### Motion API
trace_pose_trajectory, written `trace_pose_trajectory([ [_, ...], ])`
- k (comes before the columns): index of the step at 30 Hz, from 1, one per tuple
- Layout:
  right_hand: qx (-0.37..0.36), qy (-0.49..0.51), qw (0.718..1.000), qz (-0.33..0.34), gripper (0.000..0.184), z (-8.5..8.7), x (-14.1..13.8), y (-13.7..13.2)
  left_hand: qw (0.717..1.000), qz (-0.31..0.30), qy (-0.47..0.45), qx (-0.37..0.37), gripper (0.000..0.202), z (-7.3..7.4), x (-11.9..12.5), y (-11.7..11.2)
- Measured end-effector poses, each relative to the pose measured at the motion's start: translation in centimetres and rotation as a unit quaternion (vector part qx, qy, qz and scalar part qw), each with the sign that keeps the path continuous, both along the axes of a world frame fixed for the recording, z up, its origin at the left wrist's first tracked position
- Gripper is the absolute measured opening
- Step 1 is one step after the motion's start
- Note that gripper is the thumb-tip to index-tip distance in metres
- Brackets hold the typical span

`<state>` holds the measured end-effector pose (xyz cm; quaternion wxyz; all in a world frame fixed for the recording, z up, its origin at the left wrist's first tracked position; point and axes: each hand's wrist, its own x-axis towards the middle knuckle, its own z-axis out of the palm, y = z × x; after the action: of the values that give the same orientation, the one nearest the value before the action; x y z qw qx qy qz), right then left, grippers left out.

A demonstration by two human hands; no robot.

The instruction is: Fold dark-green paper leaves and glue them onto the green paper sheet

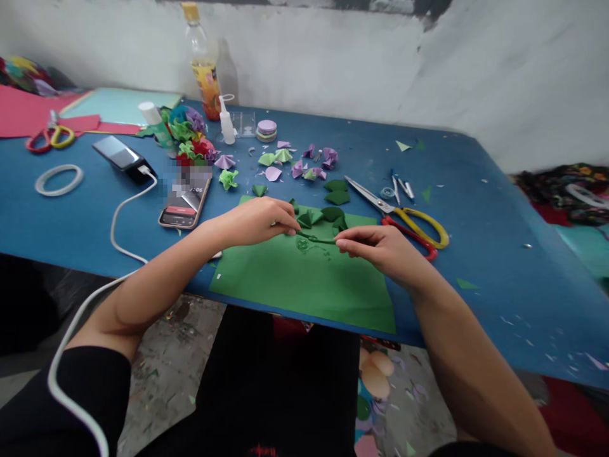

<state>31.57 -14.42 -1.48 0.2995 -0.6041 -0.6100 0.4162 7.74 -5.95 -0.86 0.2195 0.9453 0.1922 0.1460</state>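
Over the blue tabletop (499,209), just above the flat green paper sheet (304,285), pinching the thin dark-green paper strip (316,239) at both ends between pressed-together fingers of left hand (259,219) and right hand (378,247), probably best kept taut.

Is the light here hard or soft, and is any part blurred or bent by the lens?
Head view: soft, even light, only a faint shadow of the bottle on the wall. Head view: a pixelated patch hides the phone screen. Head view: the blue table edges bow like wide-lens distortion. Head view: the left hand, right hand and green stem look sharp.
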Motion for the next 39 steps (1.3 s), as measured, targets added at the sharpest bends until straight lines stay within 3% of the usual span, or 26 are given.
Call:
trace_pose_trajectory([
  [3,-0.011,-0.007,1.000,0.003,0.034,0.0,0.0,0.0,1.000,-0.002,-0.002,0.000,0.021,0.0,0.0,0.0],
  [7,0.026,-0.009,0.999,-0.029,0.035,0.1,-0.1,0.0,1.000,0.000,0.002,0.000,0.022,0.0,-0.1,0.0],
  [14,-0.010,-0.012,1.000,0.008,0.035,0.1,0.1,-0.1,1.000,0.002,0.012,0.003,0.020,0.0,0.1,0.0],
  [23,0.105,-0.174,0.979,0.029,0.025,-1.6,-0.1,0.5,0.992,0.028,0.117,0.026,0.017,-0.7,-0.1,0.5],
  [31,0.073,-0.152,0.982,0.090,0.025,-1.3,-0.5,0.3,0.989,0.031,0.137,0.040,0.019,-0.9,0.0,0.7],
  [39,0.096,-0.168,0.980,0.054,0.025,-1.7,-0.5,0.3,0.991,-0.007,0.137,0.001,0.018,-0.5,0.2,0.4],
])
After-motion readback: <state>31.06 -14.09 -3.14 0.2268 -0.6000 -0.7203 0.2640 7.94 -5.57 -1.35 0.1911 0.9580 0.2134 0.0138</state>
